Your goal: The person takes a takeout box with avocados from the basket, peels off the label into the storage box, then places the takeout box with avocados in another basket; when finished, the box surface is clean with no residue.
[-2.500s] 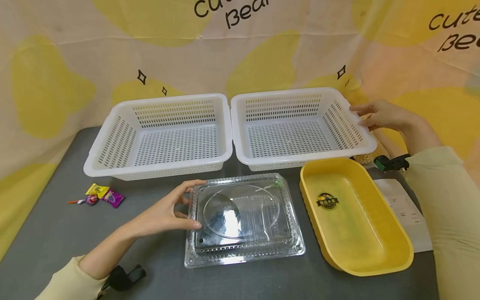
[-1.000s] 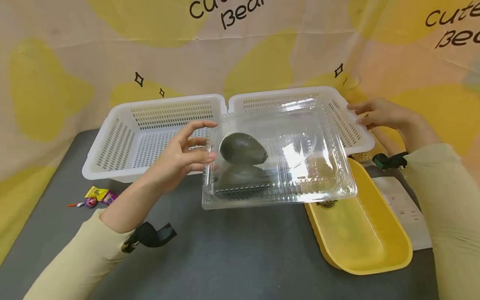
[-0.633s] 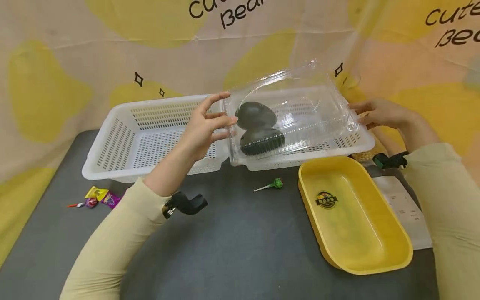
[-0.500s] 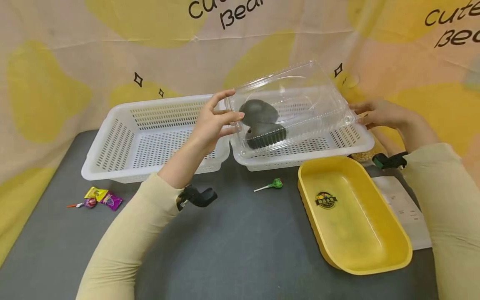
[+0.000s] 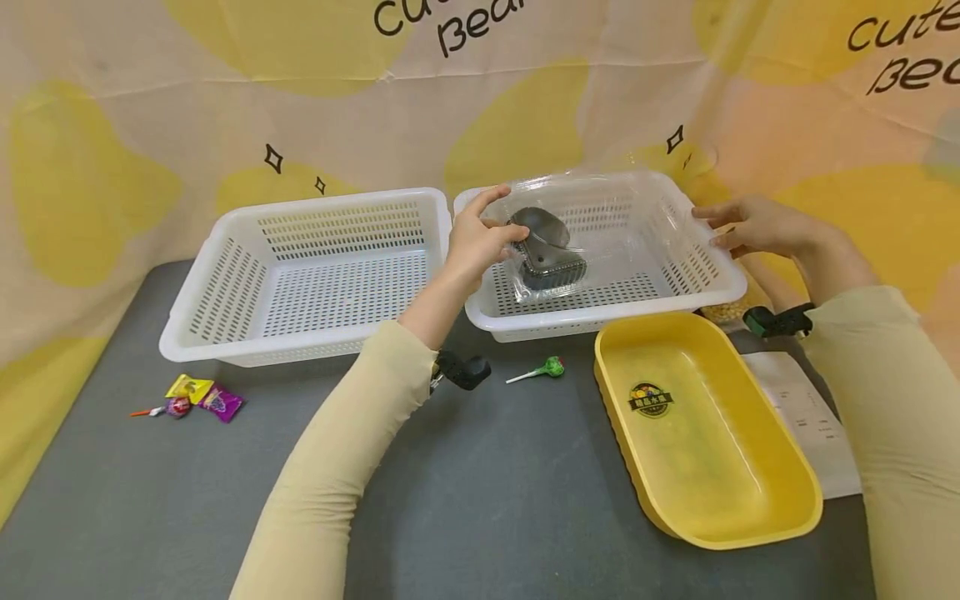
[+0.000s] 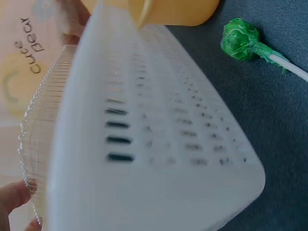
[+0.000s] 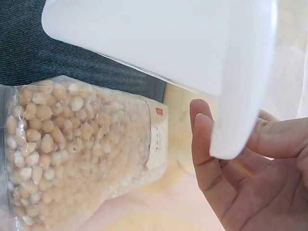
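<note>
My left hand (image 5: 478, 242) pinches the left edge of a clear plastic box (image 5: 611, 237), which sits tilted within the right white perforated basket (image 5: 592, 315). A dark rounded shape (image 5: 546, 229) shows at the box's left end; I cannot tell whether it is inside or a reflection. In the left wrist view, fingertips (image 6: 13, 196) touch the ridged edge of the box (image 6: 41, 125), beyond the basket wall (image 6: 144, 187). My right hand (image 5: 772, 227) grips that basket's right rim. The right wrist view shows thumb and fingers either side of the rim (image 7: 245, 91).
Left stands another white basket (image 5: 337, 342). A yellow tray (image 5: 712, 467) overlaps a paper sheet (image 5: 806, 417). A green lollipop (image 5: 553, 367) lies in front of the baskets, with several wrapped sweets (image 5: 221, 402) at left. A chickpea-like bag (image 7: 72, 139) stands beside the right basket.
My left hand has lifted the clear box from the table, carried it away and rightward, and lowered it into the right basket. The green lollipop is uncovered. My right hand stays on the rim.
</note>
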Available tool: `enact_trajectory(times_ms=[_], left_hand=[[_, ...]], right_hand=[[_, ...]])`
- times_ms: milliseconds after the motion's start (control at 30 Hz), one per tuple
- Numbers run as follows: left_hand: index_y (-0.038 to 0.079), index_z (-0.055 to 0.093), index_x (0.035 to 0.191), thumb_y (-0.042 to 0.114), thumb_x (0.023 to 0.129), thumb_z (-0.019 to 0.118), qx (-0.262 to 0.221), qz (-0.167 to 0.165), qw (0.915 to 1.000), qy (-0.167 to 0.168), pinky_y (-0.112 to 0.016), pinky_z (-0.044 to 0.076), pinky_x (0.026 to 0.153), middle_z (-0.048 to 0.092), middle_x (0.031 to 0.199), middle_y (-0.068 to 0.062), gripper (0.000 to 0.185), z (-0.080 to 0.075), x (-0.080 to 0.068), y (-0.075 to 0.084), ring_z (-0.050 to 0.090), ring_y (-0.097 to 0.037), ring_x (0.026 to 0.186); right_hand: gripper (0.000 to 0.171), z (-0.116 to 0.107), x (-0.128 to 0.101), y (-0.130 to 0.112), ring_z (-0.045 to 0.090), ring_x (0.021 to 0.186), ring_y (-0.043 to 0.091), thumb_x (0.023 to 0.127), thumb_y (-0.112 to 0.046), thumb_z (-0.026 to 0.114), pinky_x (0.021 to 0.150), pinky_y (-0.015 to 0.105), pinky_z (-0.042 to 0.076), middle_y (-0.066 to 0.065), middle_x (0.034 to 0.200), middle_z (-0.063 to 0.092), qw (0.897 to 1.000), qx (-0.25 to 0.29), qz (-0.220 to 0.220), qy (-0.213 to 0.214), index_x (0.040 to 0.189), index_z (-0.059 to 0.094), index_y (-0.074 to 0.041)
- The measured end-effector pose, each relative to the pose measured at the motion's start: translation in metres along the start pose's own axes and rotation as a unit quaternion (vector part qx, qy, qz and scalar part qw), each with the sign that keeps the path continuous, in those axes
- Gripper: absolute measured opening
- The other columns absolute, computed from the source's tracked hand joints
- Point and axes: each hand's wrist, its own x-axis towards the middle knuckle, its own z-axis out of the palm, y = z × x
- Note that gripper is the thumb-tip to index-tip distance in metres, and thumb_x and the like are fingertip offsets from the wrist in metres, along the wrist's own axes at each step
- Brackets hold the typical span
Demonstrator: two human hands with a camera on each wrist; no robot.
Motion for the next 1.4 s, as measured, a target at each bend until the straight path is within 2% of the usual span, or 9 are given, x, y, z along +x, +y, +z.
enact_trajectory(times_ms=[233, 467, 600, 733, 1000, 1133, 1267, 1333, 1400], left_hand=[[0.025, 0.045, 0.147, 0.008, 0.089, 0.070, 0.068, -0.011, 0.9975, -0.011, -0.020, 0.046, 0.062, 0.070, 0.083, -0.006, 0.066, 0.014, 0.006, -0.010, 0.044, -0.007, 0.051], [0.022, 0.041, 0.151, 0.006, 0.091, 0.067, 0.108, -0.019, 0.9936, -0.029, -0.023, 0.048, 0.065, 0.065, 0.080, -0.007, 0.067, 0.016, 0.010, -0.018, 0.036, -0.005, 0.044], [0.018, 0.038, 0.153, 0.004, 0.092, 0.062, 0.151, -0.022, 0.9878, -0.030, -0.018, 0.044, 0.058, 0.065, 0.125, -0.013, 0.067, 0.017, 0.014, -0.022, 0.038, -0.005, 0.047], [0.017, 0.033, 0.155, 0.004, 0.095, 0.058, 0.194, -0.029, 0.9801, -0.028, -0.017, 0.037, 0.052, 0.033, 0.162, -0.006, 0.066, 0.017, 0.018, -0.024, 0.039, -0.006, 0.053], [0.010, 0.022, 0.157, 0.009, 0.096, 0.055, 0.234, -0.017, 0.9692, -0.073, -0.021, 0.039, 0.061, 0.028, 0.164, -0.010, 0.070, 0.010, 0.008, -0.014, 0.034, -0.006, 0.050], [0.008, 0.022, 0.157, 0.014, 0.098, 0.053, 0.268, 0.031, 0.9603, -0.073, -0.020, 0.035, 0.049, 0.049, 0.148, -0.015, 0.067, -0.001, -0.001, -0.003, 0.032, -0.006, 0.045], [0.010, 0.024, 0.157, 0.017, 0.099, 0.053, 0.321, 0.086, 0.9423, -0.039, -0.032, 0.053, 0.097, 0.045, 0.152, -0.014, 0.065, -0.015, -0.012, 0.008, 0.065, -0.019, 0.109], [0.009, 0.024, 0.156, 0.016, 0.099, 0.052, 0.343, 0.119, 0.9316, -0.024, -0.043, 0.035, 0.120, 0.039, 0.156, -0.016, 0.065, -0.025, -0.019, 0.011, 0.039, -0.029, 0.146], [0.009, 0.025, 0.156, 0.017, 0.098, 0.053, 0.365, 0.143, 0.9199, -0.008, -0.049, 0.021, 0.126, 0.023, 0.164, -0.017, 0.065, -0.034, -0.026, 0.012, 0.019, -0.034, 0.154]], right_hand=[[0.060, 0.002, 0.001, 0.001, 0.055, 0.088, -0.014, 0.099, -0.003, 0.050, 0.075, 0.014, 0.054, 0.037, 0.153, 0.028, 1.000, 0.002, -0.004, 0.007, 0.152, 0.024, 0.006], [0.060, 0.004, 0.001, -0.001, 0.056, 0.088, -0.013, 0.099, -0.003, 0.050, 0.076, 0.014, 0.054, 0.034, 0.154, 0.030, 1.000, 0.000, 0.001, 0.014, 0.153, 0.025, 0.004], [0.061, 0.004, 0.001, -0.002, 0.055, 0.089, -0.014, 0.099, -0.004, 0.050, 0.075, 0.014, 0.054, 0.035, 0.154, 0.029, 1.000, 0.000, -0.004, 0.014, 0.153, 0.024, 0.005], [0.061, 0.005, 0.001, -0.004, 0.056, 0.089, -0.013, 0.100, -0.005, 0.050, 0.076, 0.014, 0.054, 0.033, 0.154, 0.031, 1.000, 0.002, -0.006, 0.014, 0.153, 0.024, 0.004], [0.059, 0.007, 0.003, -0.007, 0.057, 0.089, -0.012, 0.100, -0.004, 0.049, 0.075, 0.016, 0.055, 0.033, 0.154, 0.030, 1.000, 0.005, -0.010, 0.014, 0.153, 0.025, 0.004], [0.058, 0.006, 0.002, -0.009, 0.055, 0.088, -0.013, 0.100, -0.003, 0.047, 0.075, 0.017, 0.055, 0.035, 0.153, 0.031, 1.000, -0.016, -0.005, 0.012, 0.153, 0.024, 0.005], [0.057, 0.008, -0.002, -0.017, 0.065, 0.108, 0.024, 0.098, -0.001, 0.048, 0.091, 0.043, 0.056, 0.040, 0.148, 0.036, 0.991, -0.128, -0.014, 0.037, 0.151, 0.027, 0.009], [0.054, 0.010, -0.003, -0.023, 0.057, 0.118, 0.047, 0.098, -0.001, 0.049, 0.099, 0.059, 0.047, 0.041, 0.142, 0.041, 0.979, -0.189, -0.034, 0.072, 0.148, 0.033, 0.010], [0.053, 0.014, -0.005, -0.032, 0.044, 0.125, 0.059, 0.099, -0.005, 0.049, 0.105, 0.067, 0.036, 0.041, 0.140, 0.044, 0.965, -0.232, -0.051, 0.109, 0.148, 0.034, 0.009]])
